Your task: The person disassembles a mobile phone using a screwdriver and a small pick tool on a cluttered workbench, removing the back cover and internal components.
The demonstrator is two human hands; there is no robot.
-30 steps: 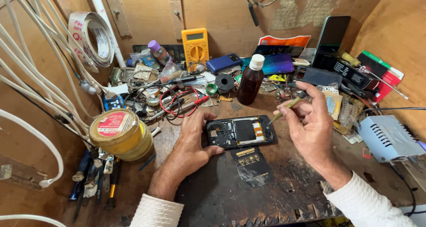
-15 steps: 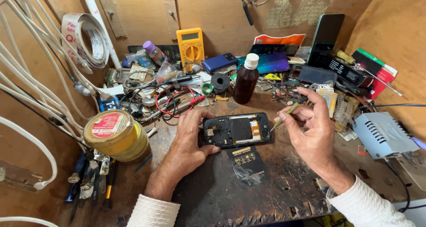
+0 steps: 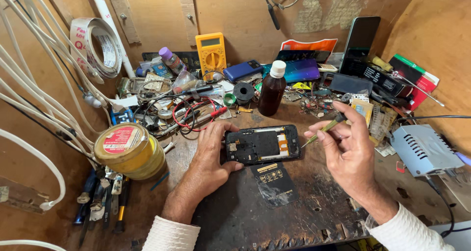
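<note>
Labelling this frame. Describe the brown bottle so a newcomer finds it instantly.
Start at the yellow multimeter leaning on the back wall of the workbench. To its right, behind the opened phone under the left hand, stands the brown bottle. It is the only upright dark bottle with a white cap there.

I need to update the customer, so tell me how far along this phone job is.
Done: the black phone with its back cover off lies open, boards exposed. In hand: the left hand steadies it on the scarred wooden bench, while the right hand holds a thin yellow-green tool just off its right end. Left: the phone is still uncovered.
</note>
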